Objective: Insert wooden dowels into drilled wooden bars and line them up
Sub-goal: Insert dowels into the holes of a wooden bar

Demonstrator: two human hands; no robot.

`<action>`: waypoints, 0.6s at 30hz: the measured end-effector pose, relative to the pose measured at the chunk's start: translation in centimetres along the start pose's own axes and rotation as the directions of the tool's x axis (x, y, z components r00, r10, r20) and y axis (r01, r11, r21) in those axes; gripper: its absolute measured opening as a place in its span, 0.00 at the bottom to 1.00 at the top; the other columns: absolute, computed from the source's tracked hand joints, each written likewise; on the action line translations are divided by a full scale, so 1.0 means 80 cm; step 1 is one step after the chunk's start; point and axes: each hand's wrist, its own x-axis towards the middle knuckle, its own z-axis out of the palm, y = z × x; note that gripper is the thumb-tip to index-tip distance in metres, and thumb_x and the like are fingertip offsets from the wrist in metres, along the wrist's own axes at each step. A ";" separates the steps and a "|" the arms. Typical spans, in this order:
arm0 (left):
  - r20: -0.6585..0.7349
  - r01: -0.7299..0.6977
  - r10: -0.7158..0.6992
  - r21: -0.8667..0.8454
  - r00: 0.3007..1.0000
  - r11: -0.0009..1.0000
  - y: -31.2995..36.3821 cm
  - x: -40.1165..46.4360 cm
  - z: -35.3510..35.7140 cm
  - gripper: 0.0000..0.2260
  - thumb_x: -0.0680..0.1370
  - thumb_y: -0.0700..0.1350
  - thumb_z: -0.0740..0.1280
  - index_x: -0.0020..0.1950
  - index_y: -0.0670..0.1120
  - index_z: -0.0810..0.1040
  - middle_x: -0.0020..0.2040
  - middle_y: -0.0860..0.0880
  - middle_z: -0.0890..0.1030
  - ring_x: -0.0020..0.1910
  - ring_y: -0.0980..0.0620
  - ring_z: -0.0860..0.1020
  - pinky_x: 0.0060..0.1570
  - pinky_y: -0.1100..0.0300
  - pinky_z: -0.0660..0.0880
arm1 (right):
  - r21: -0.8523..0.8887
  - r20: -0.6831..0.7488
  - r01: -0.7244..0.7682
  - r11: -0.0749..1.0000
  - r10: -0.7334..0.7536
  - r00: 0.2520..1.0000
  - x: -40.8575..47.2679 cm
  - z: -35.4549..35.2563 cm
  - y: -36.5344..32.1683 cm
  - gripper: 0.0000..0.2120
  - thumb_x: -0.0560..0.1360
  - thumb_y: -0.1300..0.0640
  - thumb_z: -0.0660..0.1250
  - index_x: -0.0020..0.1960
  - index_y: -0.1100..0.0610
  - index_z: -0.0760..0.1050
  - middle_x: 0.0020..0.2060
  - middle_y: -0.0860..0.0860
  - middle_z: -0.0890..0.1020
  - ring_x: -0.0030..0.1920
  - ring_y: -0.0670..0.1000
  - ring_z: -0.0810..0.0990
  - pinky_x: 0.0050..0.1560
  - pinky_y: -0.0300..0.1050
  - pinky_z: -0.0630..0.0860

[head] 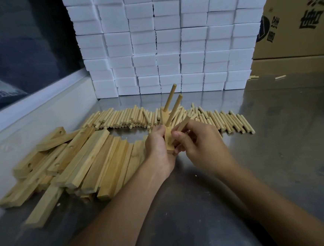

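My left hand (158, 148) grips a short wooden bar (168, 139) held nearly upright above the steel table. Two dowels (170, 100) stick up and away out of that bar. My right hand (199, 139) pinches a third dowel (183, 125) between thumb and fingers, its lower end close against the bar. A heap of drilled wooden bars (78, 160) lies left of my hands. Behind them a long row of loose dowels (230, 121) spreads across the table.
A wall of stacked white foam blocks (170, 40) stands at the back. Printed cardboard boxes (294, 21) fill the back right, with stray dowels (280, 77) near them. A raised white ledge (40, 117) runs along the left. The steel table (284, 142) shows bare metal on the right.
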 end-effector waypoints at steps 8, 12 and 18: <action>-0.063 0.002 -0.002 -0.002 0.998 1.000 -0.001 0.006 0.000 0.13 0.83 0.45 0.58 0.60 0.42 0.78 0.42 0.42 0.84 0.41 0.43 0.83 0.49 0.49 0.77 | -0.078 -0.077 0.021 0.997 -0.027 0.997 0.008 0.010 -0.003 0.09 0.77 0.56 0.71 0.40 0.60 0.81 0.32 0.49 0.83 0.35 0.47 0.83 0.40 0.50 0.80; -0.062 0.021 -0.020 0.009 0.998 1.000 -0.002 0.008 0.001 0.16 0.83 0.45 0.57 0.66 0.42 0.76 0.57 0.37 0.81 0.57 0.37 0.81 0.64 0.43 0.74 | -0.046 -0.167 -0.010 0.999 0.002 0.986 0.009 0.019 -0.003 0.14 0.75 0.53 0.73 0.36 0.60 0.79 0.29 0.51 0.81 0.32 0.52 0.80 0.36 0.54 0.78; -0.093 0.027 -0.030 -0.025 0.995 0.999 -0.001 0.008 0.001 0.15 0.83 0.45 0.58 0.67 0.43 0.75 0.54 0.38 0.83 0.51 0.39 0.83 0.62 0.43 0.75 | -0.031 -0.149 -0.044 0.999 0.039 0.988 0.012 0.020 0.000 0.15 0.76 0.53 0.73 0.36 0.61 0.78 0.29 0.53 0.81 0.32 0.53 0.80 0.36 0.54 0.77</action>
